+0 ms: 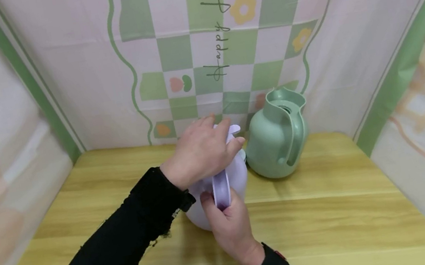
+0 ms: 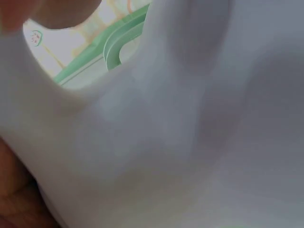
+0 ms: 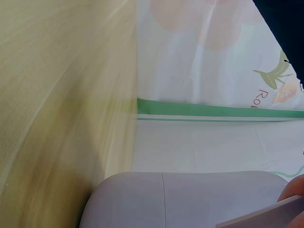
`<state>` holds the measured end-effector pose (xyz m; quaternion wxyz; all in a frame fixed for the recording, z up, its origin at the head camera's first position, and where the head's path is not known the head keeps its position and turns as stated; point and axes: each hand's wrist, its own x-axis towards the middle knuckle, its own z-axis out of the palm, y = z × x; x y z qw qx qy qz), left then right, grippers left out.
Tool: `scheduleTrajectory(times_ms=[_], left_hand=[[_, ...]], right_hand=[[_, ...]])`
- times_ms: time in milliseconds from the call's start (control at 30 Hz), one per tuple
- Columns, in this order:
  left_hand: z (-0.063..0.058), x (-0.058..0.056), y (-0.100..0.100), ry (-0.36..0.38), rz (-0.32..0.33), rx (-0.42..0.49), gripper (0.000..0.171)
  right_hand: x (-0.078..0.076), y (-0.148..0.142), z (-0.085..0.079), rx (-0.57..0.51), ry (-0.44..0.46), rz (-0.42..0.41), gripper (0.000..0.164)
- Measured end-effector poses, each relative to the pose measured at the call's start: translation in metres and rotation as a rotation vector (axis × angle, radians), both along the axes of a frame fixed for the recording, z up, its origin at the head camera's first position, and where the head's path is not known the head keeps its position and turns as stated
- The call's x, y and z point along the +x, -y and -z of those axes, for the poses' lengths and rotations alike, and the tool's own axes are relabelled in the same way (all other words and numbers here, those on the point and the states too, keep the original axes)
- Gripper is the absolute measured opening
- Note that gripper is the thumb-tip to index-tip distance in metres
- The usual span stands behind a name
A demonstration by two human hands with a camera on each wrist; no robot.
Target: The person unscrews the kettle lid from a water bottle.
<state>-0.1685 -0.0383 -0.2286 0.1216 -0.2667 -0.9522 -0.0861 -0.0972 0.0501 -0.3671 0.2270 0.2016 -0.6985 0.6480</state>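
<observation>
1. The lavender jug (image 1: 237,173) is standing on the wood-grain tabletop (image 1: 323,212), centre and left of the green jug (image 1: 271,146). The right hand (image 1: 233,223) is gripping its near-facing handle (image 1: 222,191), thumb lying along the left side. If that grip were loosening while the top was being pushed, the jug could be swivelling or tipping.

2. The left hand (image 1: 204,150) is spreading over the jug's top, thumb apart from the fingers. Its fingertips are mostly hiding from view, so I cannot tell whether they are pinching, pressing or merely resting. If they were pushing off-centre, the jug could be leaning away from that side.

3. The green jug is standing just beside the lavender one, to the right and slightly farther back; whether they are touching I cannot tell. A rightward swing could be knocking them together.

4. The left sleeve's black cuff (image 1: 171,200) is hanging close to the handle and the right thumb. A sideways sweep of that forearm could be catching the handle.

5. The left hand is covering most of the top, so an unevenly seated part there could be going unnoticed.
</observation>
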Motion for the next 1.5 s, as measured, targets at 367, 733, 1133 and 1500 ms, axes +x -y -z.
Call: scheduleTrajectory(times_ms=[367, 733, 1133, 1500], left_hand=[[0.001, -0.03, 0.03, 0.107, 0.307, 0.009, 0.074], [0.004, -0.032, 0.031, 0.025, 0.37, 0.002, 0.062], [-0.001, -0.018, 0.016, 0.084, 0.168, -0.031, 0.065], [-0.003, -0.004, -0.001, 0.067, -0.07, -0.066, 0.067]], right_hand=[[-0.001, 0.0, 0.001, -0.004, 0.003, -0.028, 0.009], [-0.002, 0.001, 0.002, 0.005, -0.048, -0.027, 0.016], [-0.004, 0.002, 0.001, 0.003, -0.055, -0.025, 0.024], [-0.004, 0.002, 0.0, -0.006, -0.054, -0.025, 0.012]])
